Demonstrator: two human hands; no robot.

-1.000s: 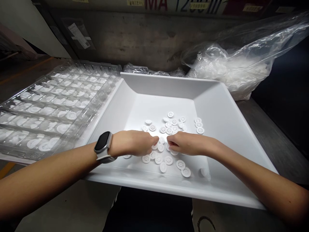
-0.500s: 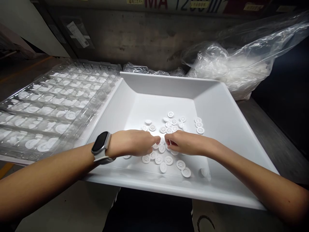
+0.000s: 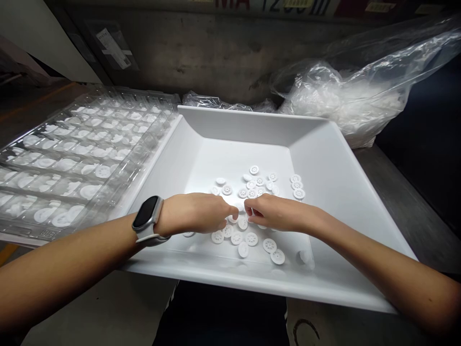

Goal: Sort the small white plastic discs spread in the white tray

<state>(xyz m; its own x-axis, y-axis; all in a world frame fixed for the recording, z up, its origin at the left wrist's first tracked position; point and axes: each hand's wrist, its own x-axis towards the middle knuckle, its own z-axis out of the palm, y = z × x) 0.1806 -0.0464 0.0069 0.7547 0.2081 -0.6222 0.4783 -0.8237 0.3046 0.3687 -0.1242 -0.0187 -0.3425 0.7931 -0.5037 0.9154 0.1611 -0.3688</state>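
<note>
Both hands reach over a white plastic tub [image 3: 345, 192] with many small white spoked plastic discs [image 3: 251, 239] scattered on its floor. My left hand [image 3: 196, 212], wearing a watch [image 3: 147, 214] on the wrist, is closed with its fingertips low among the discs. A disc [image 3: 233, 218] shows right under its index finger; whether it is gripped is unclear. My right hand [image 3: 275, 211] faces it a short gap away, fingers curled inward with the tips just above the pile. What either hand has between its fingers is hidden.
Left of the tub lies a clear compartment tray [image 3: 68, 163] filled with white pieces. A clear plastic bag [image 3: 360, 103] of white material stands behind the tub at right. Crumpled clear film [image 3: 216, 102] lies along its back edge, before a dark metal wall [image 3: 201, 53].
Both hands stay nearly in place, the right fingers shifting slightly. A disc or two between the fingertips has moved a little. The view has shifted slightly.
</note>
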